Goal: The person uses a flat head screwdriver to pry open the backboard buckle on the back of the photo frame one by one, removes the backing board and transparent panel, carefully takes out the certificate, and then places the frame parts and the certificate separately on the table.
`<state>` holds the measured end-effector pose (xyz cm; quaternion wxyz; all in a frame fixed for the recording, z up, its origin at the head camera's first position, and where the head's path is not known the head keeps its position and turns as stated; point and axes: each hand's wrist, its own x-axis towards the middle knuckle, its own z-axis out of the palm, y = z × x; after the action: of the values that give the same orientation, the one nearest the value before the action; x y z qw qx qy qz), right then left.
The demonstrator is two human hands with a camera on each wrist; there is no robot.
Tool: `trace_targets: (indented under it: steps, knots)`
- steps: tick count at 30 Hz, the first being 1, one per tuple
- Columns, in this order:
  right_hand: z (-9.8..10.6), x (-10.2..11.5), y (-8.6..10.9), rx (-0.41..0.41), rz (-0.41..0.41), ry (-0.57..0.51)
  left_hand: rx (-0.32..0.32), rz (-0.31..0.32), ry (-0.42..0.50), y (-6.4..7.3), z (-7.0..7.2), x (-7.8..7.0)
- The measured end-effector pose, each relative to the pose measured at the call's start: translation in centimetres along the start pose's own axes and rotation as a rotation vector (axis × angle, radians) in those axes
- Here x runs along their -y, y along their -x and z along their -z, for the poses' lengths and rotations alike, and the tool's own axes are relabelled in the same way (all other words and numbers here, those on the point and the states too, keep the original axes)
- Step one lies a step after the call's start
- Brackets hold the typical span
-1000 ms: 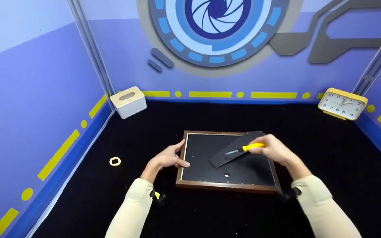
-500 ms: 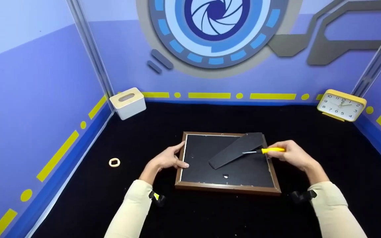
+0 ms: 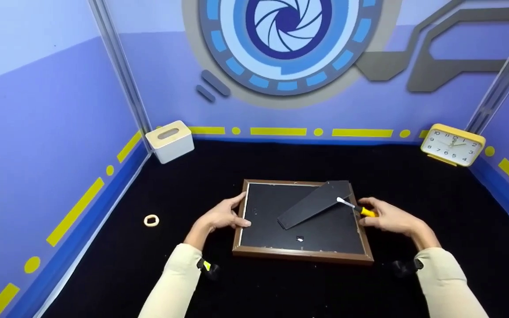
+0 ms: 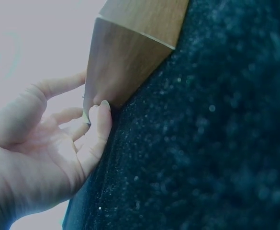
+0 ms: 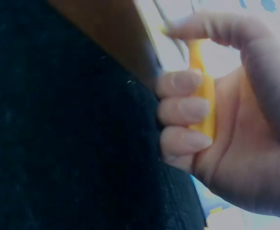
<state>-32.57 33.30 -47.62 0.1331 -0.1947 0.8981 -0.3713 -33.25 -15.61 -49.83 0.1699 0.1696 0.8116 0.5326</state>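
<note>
I see a black felt counter [image 3: 413, 229]; on it lie a picture frame [image 3: 301, 254] face-down at centre, a tissue box [image 3: 170, 141] far left, a clock [image 3: 452, 145] far right, a small ring [image 3: 151, 220] left.

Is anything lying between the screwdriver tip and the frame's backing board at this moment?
Yes. The black stand flap lies slantwise across the backing board of the picture frame, and the tip of the screwdriver in the right hand sits at the flap's upper right end. The left hand holds the frame's left edge.

The right hand [image 3: 391, 218] is hiding most of the screwdriver [image 3: 355, 207] handle. Glare is washing out the picture frame [image 4: 125, 67], cut off at the left-wrist view's top.
</note>
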Motion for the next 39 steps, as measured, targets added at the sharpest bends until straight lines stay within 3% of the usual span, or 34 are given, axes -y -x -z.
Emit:
trace_targets:
  steps: [5,16,25,29,31,34,36,39]
  knots:
    - [-0.5,0.0,-0.3,0.108,0.005,0.028,0.006,-0.010,0.021,-0.1,0.0,0.3]
    - [-0.5,0.2,-0.4,0.144,0.030,0.041,-0.016,-0.006,-0.005,-0.2,-0.5,-0.3]
    - [-0.6,0.9,-0.6,0.183,0.079,0.010,-0.045,-0.038,-0.068,-0.4,-0.8,-0.2]
    - [0.5,1.1,0.0,0.115,0.066,0.091,-0.078,-0.051,-0.099,-0.4,-0.6,-1.0]
    - [1.2,0.7,0.3,0.029,0.033,0.073,-0.108,-0.047,-0.215,0.1,-0.2,-1.8]
    - [1.9,-0.1,-0.2,-0.131,-0.007,-0.019,-0.083,0.058,-0.405,1.8,0.5,-3.7]
    - [1.7,-0.4,-1.4,-0.203,-0.025,-0.109,-0.013,0.160,-0.529,3.0,0.7,-5.1]
    - [1.2,-0.6,-3.7,-0.242,-0.042,-0.113,0.116,0.285,-0.610,4.0,0.1,-6.5]
